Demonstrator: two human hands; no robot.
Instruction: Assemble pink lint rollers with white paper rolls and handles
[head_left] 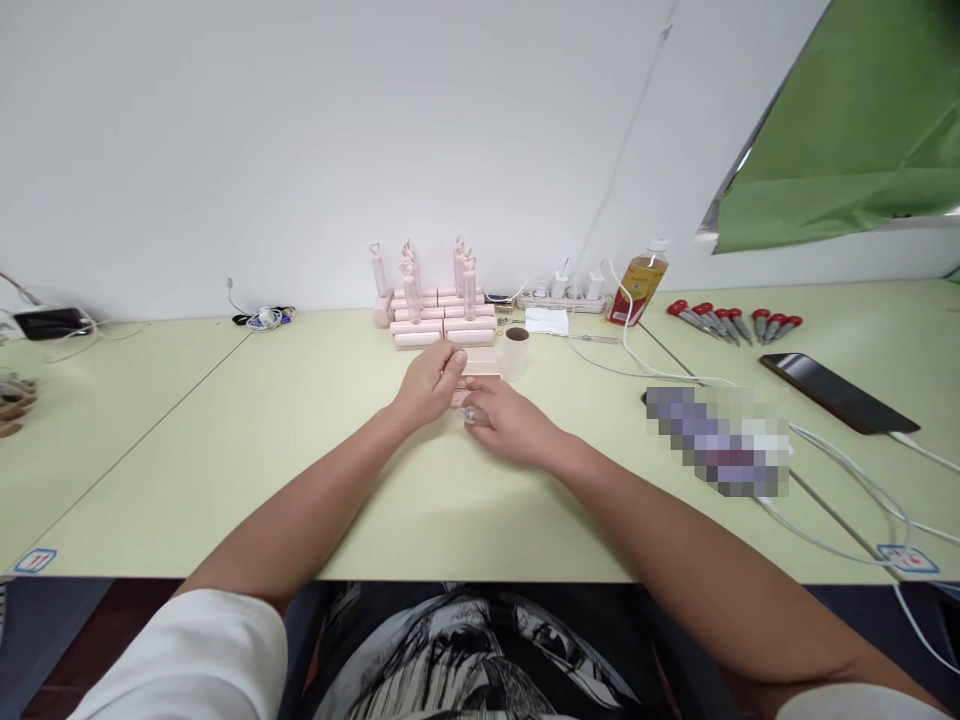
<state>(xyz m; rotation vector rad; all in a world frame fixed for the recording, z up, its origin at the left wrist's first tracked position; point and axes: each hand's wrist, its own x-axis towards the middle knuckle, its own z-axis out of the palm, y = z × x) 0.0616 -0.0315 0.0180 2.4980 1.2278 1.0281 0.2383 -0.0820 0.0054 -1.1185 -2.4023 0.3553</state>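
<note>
My left hand (433, 385) is closed, its thumb on top; what lies inside the fingers is hidden. Beside it my right hand (514, 420) has its fingers curled around something small and partly see-through, too covered to name. A pink piece (457, 398) shows between the two hands; I cannot tell which hand grips it. Just behind them lies a long pink case (481, 362) on the table. Right of that case stands a whitish roll (515, 355) with a brown core. Farther back, several pink cases (418, 327) are stacked, with pink sticks with heart-shaped tops (409, 290) standing among them.
A power strip (562, 300) with plugged chargers and a drink bottle (640, 285) stand by the wall. Several red-handled screwdrivers (731, 322), a black phone (838, 393) and white cables lie to the right. A coiled cable (264, 318) lies at the left.
</note>
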